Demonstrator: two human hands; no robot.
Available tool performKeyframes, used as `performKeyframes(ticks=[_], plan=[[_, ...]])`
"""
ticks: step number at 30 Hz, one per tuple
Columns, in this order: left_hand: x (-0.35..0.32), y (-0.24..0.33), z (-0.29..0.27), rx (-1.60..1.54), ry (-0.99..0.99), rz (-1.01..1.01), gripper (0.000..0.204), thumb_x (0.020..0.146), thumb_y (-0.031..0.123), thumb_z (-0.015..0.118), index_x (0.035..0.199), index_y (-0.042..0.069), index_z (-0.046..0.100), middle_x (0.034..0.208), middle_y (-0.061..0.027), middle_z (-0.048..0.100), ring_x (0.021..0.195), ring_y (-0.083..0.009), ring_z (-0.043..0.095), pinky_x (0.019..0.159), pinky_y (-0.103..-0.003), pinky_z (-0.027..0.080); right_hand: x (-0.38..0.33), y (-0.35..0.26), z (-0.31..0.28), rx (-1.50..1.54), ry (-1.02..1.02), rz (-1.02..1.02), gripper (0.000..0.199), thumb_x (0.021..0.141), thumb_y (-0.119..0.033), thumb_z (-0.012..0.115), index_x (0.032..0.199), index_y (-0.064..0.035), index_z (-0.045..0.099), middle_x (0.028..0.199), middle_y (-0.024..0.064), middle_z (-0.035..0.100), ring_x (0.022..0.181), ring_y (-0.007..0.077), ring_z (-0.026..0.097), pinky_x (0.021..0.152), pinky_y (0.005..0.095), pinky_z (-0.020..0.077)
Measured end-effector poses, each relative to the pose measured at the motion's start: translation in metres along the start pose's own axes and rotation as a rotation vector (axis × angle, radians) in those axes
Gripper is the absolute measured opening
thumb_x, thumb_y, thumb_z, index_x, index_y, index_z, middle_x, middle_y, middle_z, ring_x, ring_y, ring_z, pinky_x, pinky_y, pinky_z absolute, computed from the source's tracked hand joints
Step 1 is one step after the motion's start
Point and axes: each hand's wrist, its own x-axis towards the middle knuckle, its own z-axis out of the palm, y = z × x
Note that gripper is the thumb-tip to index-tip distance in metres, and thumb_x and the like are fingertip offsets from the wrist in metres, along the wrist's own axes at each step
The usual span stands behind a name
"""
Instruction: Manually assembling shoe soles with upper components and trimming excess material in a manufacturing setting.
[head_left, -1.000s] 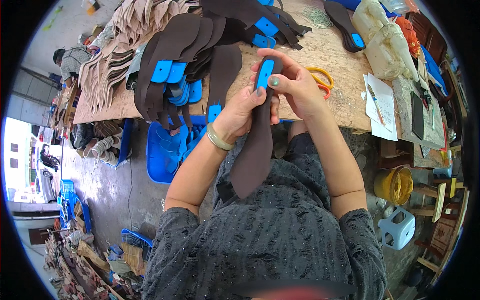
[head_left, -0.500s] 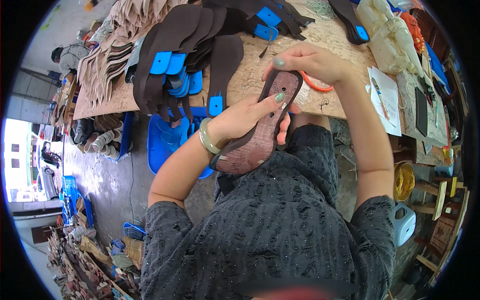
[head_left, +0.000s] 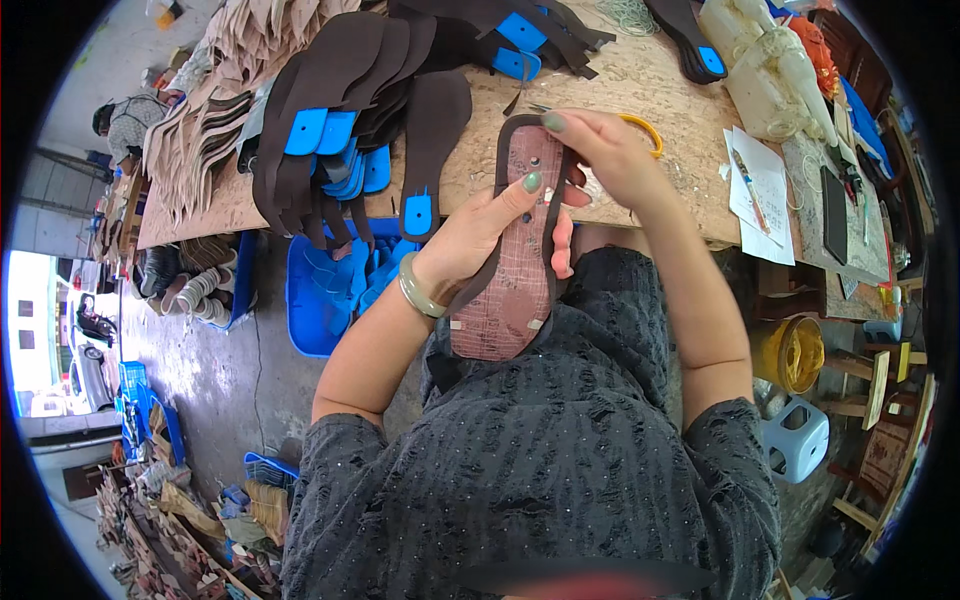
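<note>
A reddish-brown sandal sole (head_left: 512,270), edged with a dark brown strip, is held up between the person's chest and the near edge of the wooden workbench (head_left: 650,90), its patterned underside facing up. The left hand (head_left: 480,235) is curled round its left edge, thumb laid across the face. The right hand (head_left: 605,150) pinches the far end, the toe, fingers closed over the dark rim. A pale green bangle (head_left: 418,292) sits on the left wrist.

Just behind the right hand lies what looks like a pair of yellow-handled scissors (head_left: 640,128), mostly hidden. Farther left on the bench, dark brown soles with blue tabs (head_left: 345,100) lie fanned in overlapping rows, with tan cut pieces (head_left: 215,120) beyond. A blue tray (head_left: 320,300) sits below the bench edge. To the right are white papers (head_left: 762,190), and lower down, a yellow bucket (head_left: 790,352).
</note>
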Motion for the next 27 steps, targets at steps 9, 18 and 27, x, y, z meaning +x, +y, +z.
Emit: performKeyframes(ticks=[9,18,27], plan=[[0.012,-0.003,-0.007,-0.009,0.066,0.056,0.051,0.1,0.042,0.034,0.115,-0.004,0.049,0.083,-0.0104,0.059,0.072,-0.0217,0.063,0.073,-0.036,0.054,0.015,0.015,0.023,0.696,-0.192,-0.082,0.047,0.095,-0.037,0.05,0.125,-0.0009,0.05,0.103,0.0149,0.064,0.093,0.019,0.063,0.079,0.0318,0.0531],[-0.011,-0.004,-0.043,0.21,0.009,0.03,0.07,0.093,0.052,0.046,0.135,-0.005,0.039,0.122,-0.0125,0.057,0.11,-0.0183,0.056,0.098,-0.032,0.042,0.018,0.004,0.011,0.886,-0.075,-0.157,0.055,0.097,-0.045,0.042,0.125,0.0013,0.044,0.083,0.0047,0.047,0.071,0.0142,0.049,0.078,0.033,0.0492],[-0.015,-0.022,-0.025,0.489,0.306,0.333,0.042,0.088,0.007,0.063,0.126,-0.004,0.05,0.111,-0.0068,0.062,0.098,-0.0098,0.057,0.086,-0.025,0.047,0.022,-0.002,0.014,1.232,-0.013,-0.105,0.035,0.094,-0.039,0.052,0.107,-0.0065,0.051,0.07,-0.0008,0.039,0.059,0.0101,0.036,0.056,0.0253,0.0318]])
